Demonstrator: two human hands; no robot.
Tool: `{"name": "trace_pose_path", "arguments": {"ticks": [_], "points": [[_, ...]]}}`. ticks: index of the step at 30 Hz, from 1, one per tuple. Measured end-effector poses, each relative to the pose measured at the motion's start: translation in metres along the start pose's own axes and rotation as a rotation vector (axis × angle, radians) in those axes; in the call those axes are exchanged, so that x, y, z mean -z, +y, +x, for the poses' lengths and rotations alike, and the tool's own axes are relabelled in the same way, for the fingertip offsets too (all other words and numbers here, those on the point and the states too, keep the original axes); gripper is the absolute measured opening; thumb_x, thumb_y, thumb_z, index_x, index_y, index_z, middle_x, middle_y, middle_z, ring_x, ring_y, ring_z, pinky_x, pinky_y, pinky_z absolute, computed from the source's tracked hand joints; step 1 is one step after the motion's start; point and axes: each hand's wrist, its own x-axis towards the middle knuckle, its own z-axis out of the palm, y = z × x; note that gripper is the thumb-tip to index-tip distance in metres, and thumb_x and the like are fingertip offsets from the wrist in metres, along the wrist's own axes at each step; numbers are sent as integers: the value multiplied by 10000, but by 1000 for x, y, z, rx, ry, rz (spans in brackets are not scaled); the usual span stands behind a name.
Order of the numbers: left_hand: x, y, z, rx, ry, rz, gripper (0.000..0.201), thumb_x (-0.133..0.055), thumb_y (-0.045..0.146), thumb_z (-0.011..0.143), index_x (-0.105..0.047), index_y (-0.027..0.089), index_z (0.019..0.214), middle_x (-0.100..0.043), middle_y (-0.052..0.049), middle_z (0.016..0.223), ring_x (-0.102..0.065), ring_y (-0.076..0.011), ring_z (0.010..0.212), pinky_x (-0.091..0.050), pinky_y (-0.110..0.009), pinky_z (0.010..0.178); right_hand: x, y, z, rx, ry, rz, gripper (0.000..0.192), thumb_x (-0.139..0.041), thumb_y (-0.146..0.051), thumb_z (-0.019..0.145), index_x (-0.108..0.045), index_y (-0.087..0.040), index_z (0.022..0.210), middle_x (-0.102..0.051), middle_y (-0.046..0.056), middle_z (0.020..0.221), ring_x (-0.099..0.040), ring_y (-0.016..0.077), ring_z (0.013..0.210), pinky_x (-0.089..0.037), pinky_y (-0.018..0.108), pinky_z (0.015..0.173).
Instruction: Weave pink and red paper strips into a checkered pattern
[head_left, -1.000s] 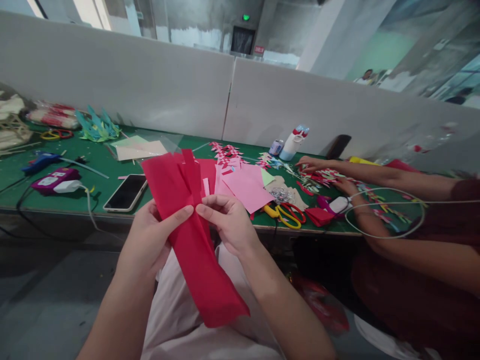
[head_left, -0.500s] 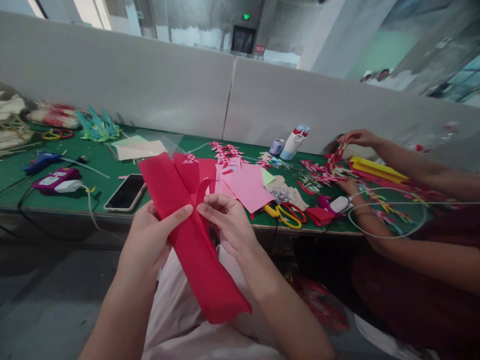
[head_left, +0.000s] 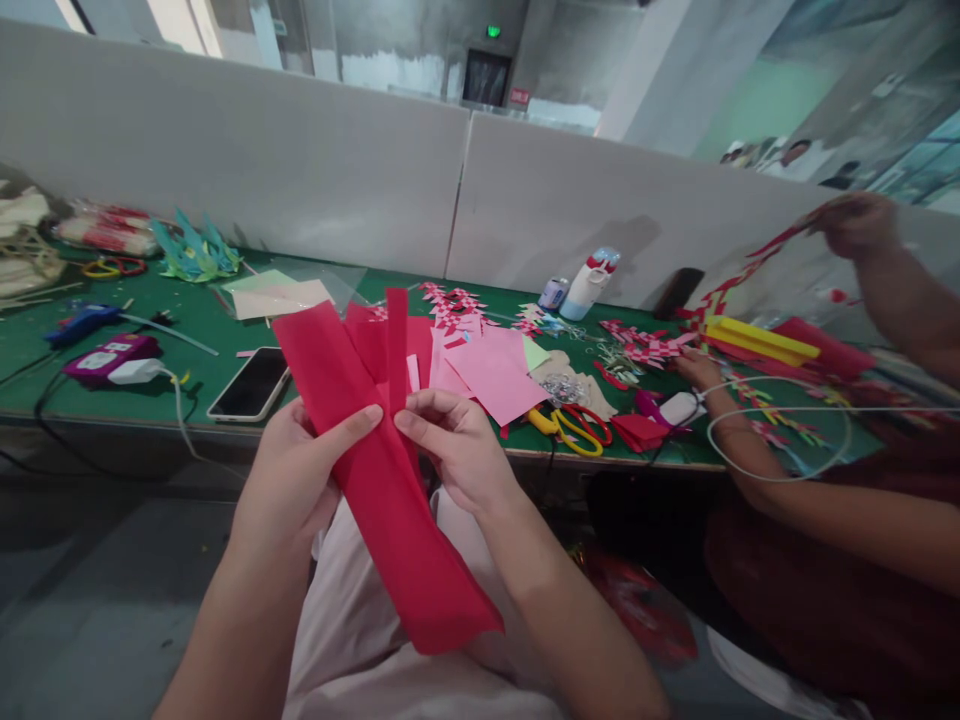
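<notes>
A long sheet of red paper (head_left: 405, 560) slants over my lap, its upper end above the table's front edge. My left hand (head_left: 319, 455) grips it near the middle, thumb pressed flat on top. From beside that thumb a narrow red paper strip (head_left: 397, 345) stands upright. My right hand (head_left: 454, 440) pinches the strip's lower part between thumb and fingers, close against the sheet. Whether the strip is still joined to the sheet cannot be seen. Behind them lie pink paper sheets (head_left: 499, 370) and more red paper (head_left: 420, 345).
A phone (head_left: 249, 384), a purple power strip (head_left: 112, 362) and a blue glue gun (head_left: 84, 325) lie to the left. Yellow-handled scissors (head_left: 574, 430) rest near the table's front edge. At right, a co-worker's hand (head_left: 859, 225) raises a red woven paper chain (head_left: 757, 262).
The red strip was curled over toward the right and now stands straight up. My hands have barely moved. The co-worker's upper hand has lifted the chain up and to the right.
</notes>
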Motion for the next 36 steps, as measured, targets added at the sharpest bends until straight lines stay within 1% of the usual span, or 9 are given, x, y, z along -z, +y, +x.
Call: {"name": "trace_pose_path", "arguments": {"ticks": [4,9,14,17,26,29,34,36], "points": [[1,0,1,3,-8,-13,308,-858,177,527,-700,182,791,-747,-27,773,-686,-153,625,-585,-224,589,3,1,-1,-5,-21,-11,292,-882,-266,496,-675,-191,688,-625,-57,670,-553,62,620,-460,193,633],[2,1,1,-10,8,-15,318,-863,179,519,-687,180,784,-744,-32,773,-685,-159,623,-583,-226,573,6,1,1,-72,-60,-51,296,-872,-302,522,-689,-175,716,-660,-37,687,-585,73,616,-488,229,667],[2,-1,1,22,-7,-1,398,-870,163,505,-661,162,843,-734,-15,765,-669,-139,592,-575,-219,553,4,1,1,-43,-34,-20,272,-869,-277,520,-688,-166,691,-653,-46,647,-574,62,590,-485,212,643],[3,-5,1,14,-10,14,416,-873,169,508,-647,156,857,-726,-9,757,-666,-138,589,-567,-213,535,3,1,2,-50,-23,-8,255,-863,-259,528,-690,-164,689,-653,-44,647,-573,60,593,-479,202,631],[0,-5,1,-17,5,8,375,-865,172,521,-637,163,818,-710,6,717,-659,-131,575,-548,-191,501,3,4,1,14,-10,9,239,-854,-255,543,-674,-184,683,-631,-57,657,-560,58,609,-468,198,641],[0,-4,0,-3,6,9,369,-865,169,518,-638,166,810,-707,11,698,-653,-129,562,-546,-193,494,3,3,0,16,-10,25,239,-856,-255,551,-669,-182,680,-624,-60,654,-554,51,605,-456,184,624],[1,-2,2,-5,10,16,408,-869,169,503,-642,167,843,-722,4,732,-661,-138,577,-558,-213,512,5,0,1,-68,-33,-8,275,-872,-272,521,-679,-167,688,-640,-50,651,-564,53,599,-467,191,631],[1,-2,3,-4,7,18,414,-870,175,501,-642,165,847,-723,-2,738,-662,-143,578,-562,-224,522,5,-1,1,-82,-36,-19,277,-873,-267,517,-683,-164,692,-649,-45,652,-573,57,602,-473,197,637]]}}
